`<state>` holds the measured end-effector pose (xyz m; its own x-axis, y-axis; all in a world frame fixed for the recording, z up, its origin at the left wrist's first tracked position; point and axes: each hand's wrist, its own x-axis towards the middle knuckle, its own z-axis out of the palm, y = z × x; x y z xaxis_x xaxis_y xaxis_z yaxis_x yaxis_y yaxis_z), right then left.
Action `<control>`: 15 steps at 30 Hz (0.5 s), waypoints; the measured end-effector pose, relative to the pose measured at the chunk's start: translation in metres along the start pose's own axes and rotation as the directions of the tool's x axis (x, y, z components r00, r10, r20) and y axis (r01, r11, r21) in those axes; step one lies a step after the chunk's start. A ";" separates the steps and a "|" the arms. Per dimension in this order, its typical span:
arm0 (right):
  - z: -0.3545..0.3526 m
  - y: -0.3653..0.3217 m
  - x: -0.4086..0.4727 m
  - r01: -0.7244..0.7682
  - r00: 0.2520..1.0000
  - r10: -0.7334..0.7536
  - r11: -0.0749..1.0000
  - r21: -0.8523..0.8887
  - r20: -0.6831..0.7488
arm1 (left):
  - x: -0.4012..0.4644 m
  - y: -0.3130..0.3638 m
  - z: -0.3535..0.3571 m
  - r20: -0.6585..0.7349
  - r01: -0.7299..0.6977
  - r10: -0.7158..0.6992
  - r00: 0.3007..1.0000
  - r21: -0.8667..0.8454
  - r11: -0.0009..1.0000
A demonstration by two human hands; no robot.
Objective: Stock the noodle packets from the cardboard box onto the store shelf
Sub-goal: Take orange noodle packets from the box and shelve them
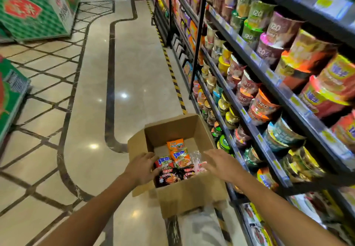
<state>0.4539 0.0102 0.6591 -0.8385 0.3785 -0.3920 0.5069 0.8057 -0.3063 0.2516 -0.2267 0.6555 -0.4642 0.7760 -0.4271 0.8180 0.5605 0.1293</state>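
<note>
An open cardboard box stands on the floor beside the store shelf. Inside lie several noodle packets: orange ones toward the far side, a red and blue one and dark red ones nearer me, plus clear plastic wrap on the right. My left hand reaches over the box's left edge with its fingertips at the red and blue packet. Stretched out flat with straight fingers, my right hand hovers over the box's right side. It holds nothing.
The shelf rows on the right are packed with cup and bowl noodles. Yellow and black hazard tape runs along the shelf base. Green display cartons stand across the shiny tiled aisle at the left.
</note>
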 end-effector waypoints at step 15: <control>0.087 0.129 0.294 -0.089 0.939 0.120 0.990 -0.109 0.321 | 0.310 -0.046 0.107 0.348 0.133 -0.110 0.931 -0.043 0.990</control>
<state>0.2900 0.1857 0.4290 -0.6629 0.3056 -0.6835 0.5545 0.8138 -0.1739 0.1063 -0.0435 0.4213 -0.4038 0.5601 -0.7233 0.7334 0.6708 0.1100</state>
